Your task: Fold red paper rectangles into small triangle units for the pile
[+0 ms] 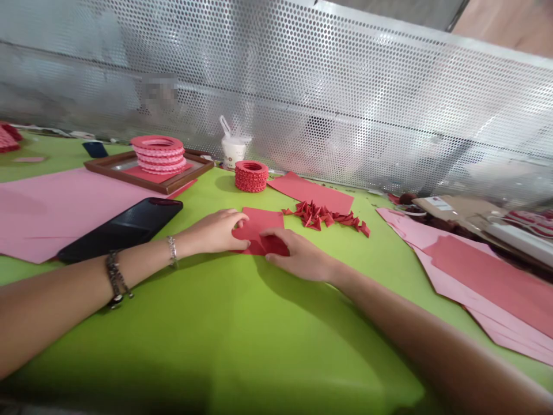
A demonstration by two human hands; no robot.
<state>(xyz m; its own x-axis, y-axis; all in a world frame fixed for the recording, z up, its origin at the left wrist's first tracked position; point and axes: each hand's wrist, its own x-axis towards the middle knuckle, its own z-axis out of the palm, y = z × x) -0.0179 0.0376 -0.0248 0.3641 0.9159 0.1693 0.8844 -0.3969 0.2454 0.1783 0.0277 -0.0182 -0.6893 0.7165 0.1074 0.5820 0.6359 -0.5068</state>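
Note:
A red paper sheet [263, 218] lies on the green tabletop between my hands. My left hand [220, 231] rests at its left edge, thumb and forefinger apart in a curve. From the right, my right hand [300, 255] reaches over the sheet's lower right part, its thumb and fingers also spread. A darker red patch shows between those fingers; whether it is a fold or shadow I cannot tell. Just behind my right hand lies a pile of small folded red paper pieces [317, 216]. Another red sheet [313, 191] is behind the pile.
A black phone [125, 227] lies on pink paper [64, 199] at left. A wooden frame [168, 185] bears stacked pink rings [158, 155]. Red rings [251, 177] and a white cup [234, 151] stand near the perforated metal panel [276, 86]. More paper sheets [488, 276] lie at right.

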